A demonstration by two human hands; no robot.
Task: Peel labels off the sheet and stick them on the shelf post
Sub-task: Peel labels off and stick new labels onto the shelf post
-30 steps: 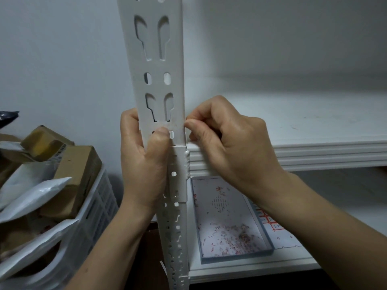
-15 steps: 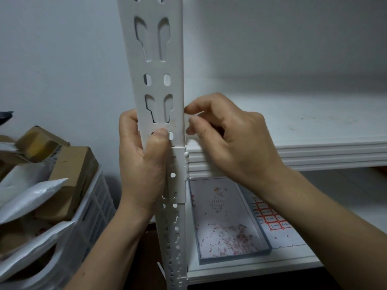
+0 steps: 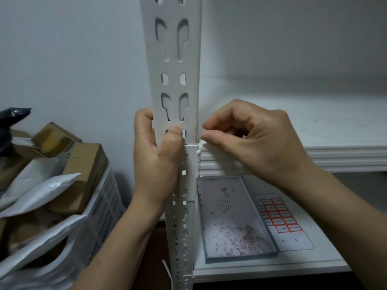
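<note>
At 8 o'clock from the post a white crate (image 3: 102, 206) holds cardboard boxes and pale mailers. The left hand (image 3: 157, 164) has its fingers wrapped round the shelf post (image 3: 173, 80) from the 9 o'clock side, thumb pressed flat on the front face. Just above that thumb, at 12 o'clock, a pale strip that looks like a label (image 3: 165, 124) lies across the post, its long axis running from 9 to 3 o'clock, square to the upright post. The right hand (image 3: 257, 143) sits at the post's 3 o'clock edge with its fingers curled, index and thumb tips (image 3: 211, 123) drawn close together; I cannot tell whether they pinch the label's free end or nothing at all. At 5 o'clock from that hand, on the lower shelf (image 3: 272, 266), a tray (image 3: 230, 218) of red scraps lies beside the label sheet (image 3: 293, 241), which has red-bordered labels left in its upper half.

This looks like the sticking step: the label seems laid on and is being smoothed. Next the right fingers would likely need to press the end round the post's edge, then reach down to the sheet for another
</note>
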